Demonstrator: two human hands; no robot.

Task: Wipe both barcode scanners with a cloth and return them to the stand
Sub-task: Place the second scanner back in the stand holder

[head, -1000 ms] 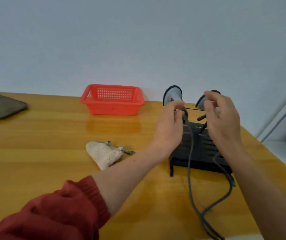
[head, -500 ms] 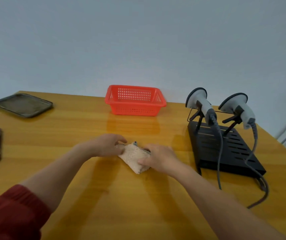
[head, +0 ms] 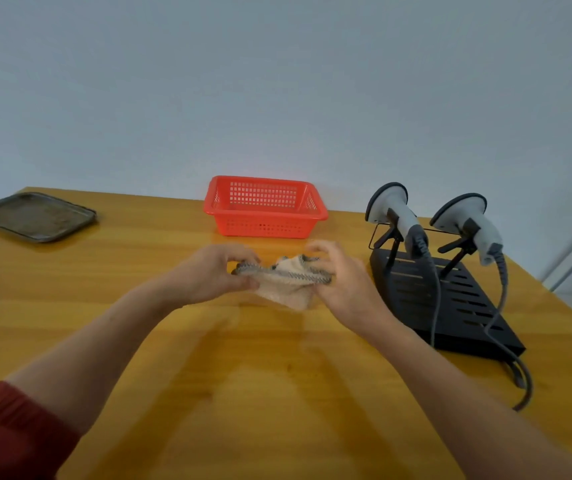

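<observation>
Holding the cloth (head: 286, 289) over the bench (head: 243, 393), just left of the stand (head: 457, 306), I judge it soft, light and floppy, best bunched into a pad. My left hand (head: 208, 277) pinches one hemmed corner, my right hand (head: 345, 285) the other. Both barcode scanners (head: 402, 220) sit in the stand beyond my right hand, probably light hard plastic, best gripped by the handle

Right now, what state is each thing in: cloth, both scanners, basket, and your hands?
Cloth: bunched, held between both hands.
Left hand: pinches the cloth's edge.
Right hand: grips the cloth's other end.
Red basket: upright, looks empty.
Scanner nearer the basket: docked in the stand, cable attached.
Outer scanner: docked in the stand, cable attached.
</observation>
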